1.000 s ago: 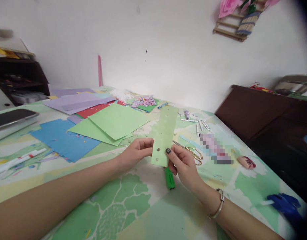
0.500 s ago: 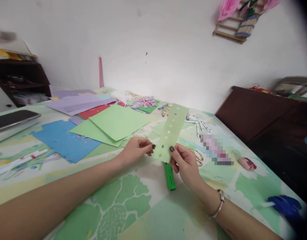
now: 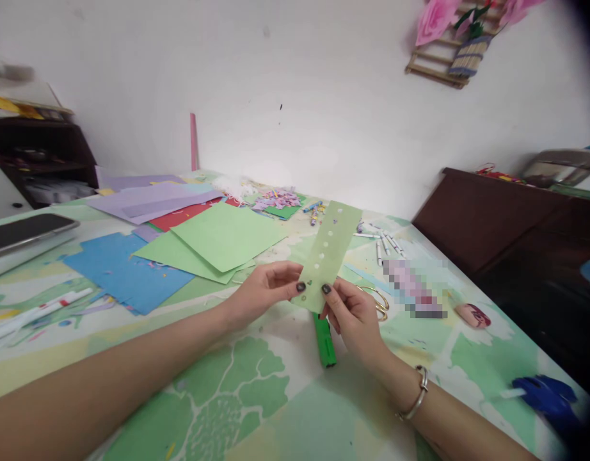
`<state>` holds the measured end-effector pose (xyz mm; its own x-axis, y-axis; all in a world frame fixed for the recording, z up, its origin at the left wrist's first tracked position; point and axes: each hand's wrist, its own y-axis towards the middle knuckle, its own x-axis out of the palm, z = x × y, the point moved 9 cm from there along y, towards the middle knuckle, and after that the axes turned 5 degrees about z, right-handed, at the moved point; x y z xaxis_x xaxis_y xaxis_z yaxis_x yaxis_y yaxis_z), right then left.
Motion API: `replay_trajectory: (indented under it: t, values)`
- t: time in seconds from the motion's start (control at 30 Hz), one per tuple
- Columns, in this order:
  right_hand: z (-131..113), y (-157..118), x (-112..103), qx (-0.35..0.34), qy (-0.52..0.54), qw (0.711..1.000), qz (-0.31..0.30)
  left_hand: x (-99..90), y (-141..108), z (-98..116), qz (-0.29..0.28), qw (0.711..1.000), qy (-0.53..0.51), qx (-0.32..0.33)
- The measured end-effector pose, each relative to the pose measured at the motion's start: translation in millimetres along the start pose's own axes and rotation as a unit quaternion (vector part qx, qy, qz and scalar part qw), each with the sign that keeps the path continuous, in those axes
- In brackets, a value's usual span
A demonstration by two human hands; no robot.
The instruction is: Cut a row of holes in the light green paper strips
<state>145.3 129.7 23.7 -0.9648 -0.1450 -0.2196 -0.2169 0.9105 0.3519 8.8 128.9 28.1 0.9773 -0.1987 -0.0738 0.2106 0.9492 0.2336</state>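
Observation:
A light green paper strip with a row of punched holes is held up over the table, tilted, between both hands. My left hand pinches its lower left edge, thumb in front and fingers behind. At the lower right edge, my right hand grips the same strip with the thumb on its face. Just below the strip lies a green tool, its upper end hidden behind the paper. Gold-handled scissors rest beside my right hand, partly covered by it.
Light green sheets, blue paper and purple sheets spread across the left. Paper scraps lie at the back. Several markers, a red-and-white oval object and a blue tool are on the right.
My left hand has moved right onto the strip's left edge and its thumb now presses on the paper. The strip has shifted slightly left; my right hand keeps its hold.

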Motion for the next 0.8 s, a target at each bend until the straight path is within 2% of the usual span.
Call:
replay_trajectory:
  t: [0.13, 0.33, 0.43, 0.5, 0.57, 0.67, 0.8]
  values:
    - [-0.1, -0.5, 1.9, 0.006, -0.015, 1.0, -0.009, 13.8, -5.1, -0.3, -0.041, 0.997, -0.058, -0.014]
    - [-2.8, 1.1, 4.5, 0.022, -0.073, 0.997, -0.02, 7.7, -3.9, -6.8, -0.021, 0.996, -0.083, -0.027]
    - [-1.0, 11.8, -13.1, 0.026, -0.152, 0.988, 0.011, 3.4, -2.7, -7.9, -0.003, 0.996, -0.085, -0.031]
    - [4.1, 22.1, -33.8, 0.032, -0.232, 0.971, 0.044, 1.0, -2.0, -7.6, 0.008, 0.996, -0.083, -0.032]
    - [14.2, 31.4, -52.9, 0.047, -0.329, 0.942, 0.052, -1.0, -1.5, -6.6, 0.017, 0.996, -0.082, -0.03]
    - [34.8, 39.0, -71.2, 0.081, -0.444, 0.892, 0.023, -3.2, -1.2, -5.0, 0.026, 0.996, -0.079, -0.025]
    - [54.6, 40.9, -78.1, 0.118, -0.518, 0.846, -0.042, -5.1, -1.0, -4.2, 0.032, 0.997, -0.07, -0.021]
